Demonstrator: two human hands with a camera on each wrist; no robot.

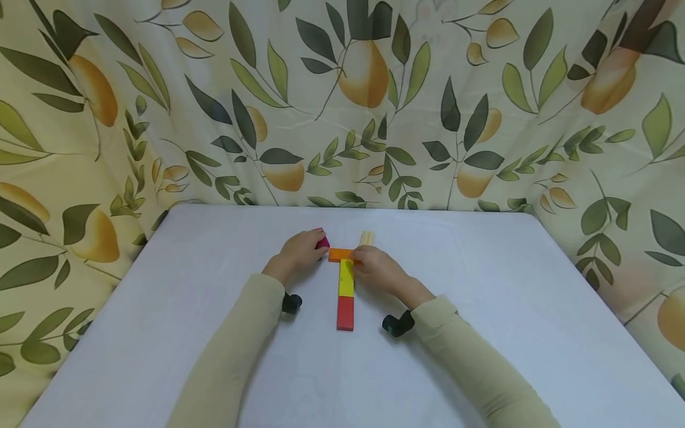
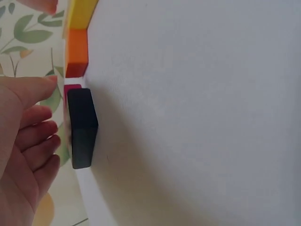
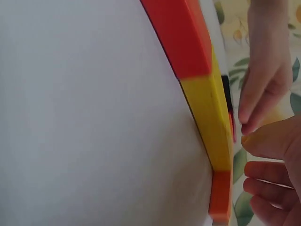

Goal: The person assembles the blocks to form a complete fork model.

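Observation:
My left hand (image 1: 299, 249) is over a magenta block (image 1: 323, 242), its thumb and fingers loosely bent around it. In the left wrist view a black block (image 2: 83, 127) stands in front of the magenta one, and the fingertips sit just above its upper edge. My right hand (image 1: 382, 270) is at the right end of an orange block (image 1: 338, 255), covering that end in the head view. In the right wrist view its thumb and fingers are apart, with nothing between them. A yellow block (image 1: 346, 278) meets the orange one, and a red block (image 1: 345, 313) continues the line toward me.
Pale wooden pieces (image 1: 367, 238) lie just beyond the right hand. The blocks are on a white-covered table (image 1: 160, 333). Behind it hangs a leaf-and-fruit patterned cloth (image 1: 342, 137). Black wrist cameras (image 1: 398, 324) hang beneath both sleeves.

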